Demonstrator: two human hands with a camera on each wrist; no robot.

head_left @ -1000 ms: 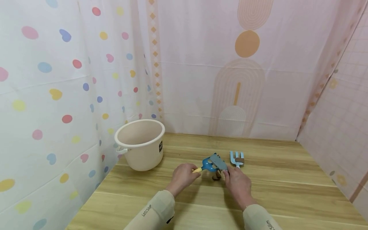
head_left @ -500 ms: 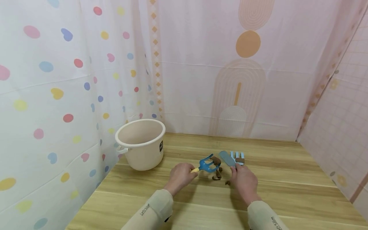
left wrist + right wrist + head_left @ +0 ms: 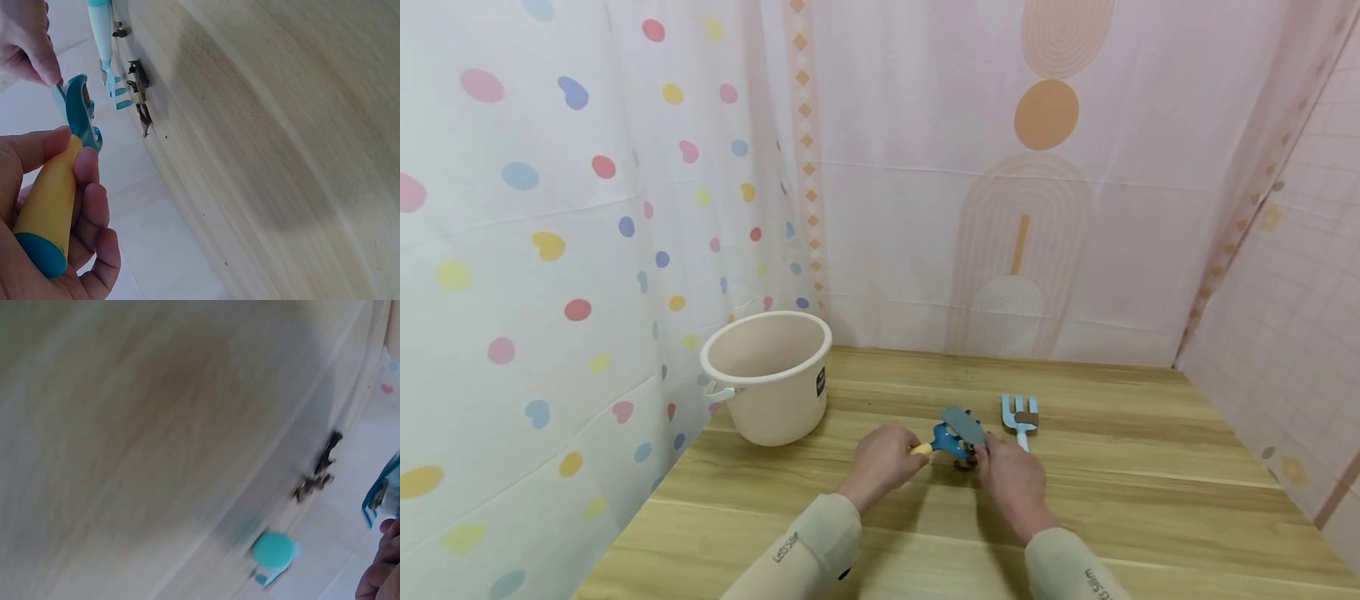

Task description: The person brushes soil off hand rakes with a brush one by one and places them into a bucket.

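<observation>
In my left hand (image 3: pixel 886 460) I grip the yellow handle (image 3: pixel 50 200) of a small blue hand rake (image 3: pixel 951 444), held above the tabletop. My right hand (image 3: pixel 1013 482) pinches a flat grey-blue scraper (image 3: pixel 964 425), its blade lying across the rake's tines. Seen from the left wrist, a brown lump (image 3: pixel 86 94) is caught in the rake head. Below the tools, dark brown crumbly scraps (image 3: pixel 140 81) lie on the wood. Just behind my right hand rests a light-blue hand fork (image 3: pixel 1018 414) with a brown patch on its tines; its handle end is hidden by that hand.
A cream bucket (image 3: pixel 786 408) with a side handle stands on the left of the wooden table (image 3: pixel 1120 467). Patterned curtains (image 3: pixel 895 242) hang behind the table and along both sides.
The scraper swung right, off the rake toward the light-blue fork, baring the brown lump, then came back left over the rake. My left hand shifted slightly right with the rake.
</observation>
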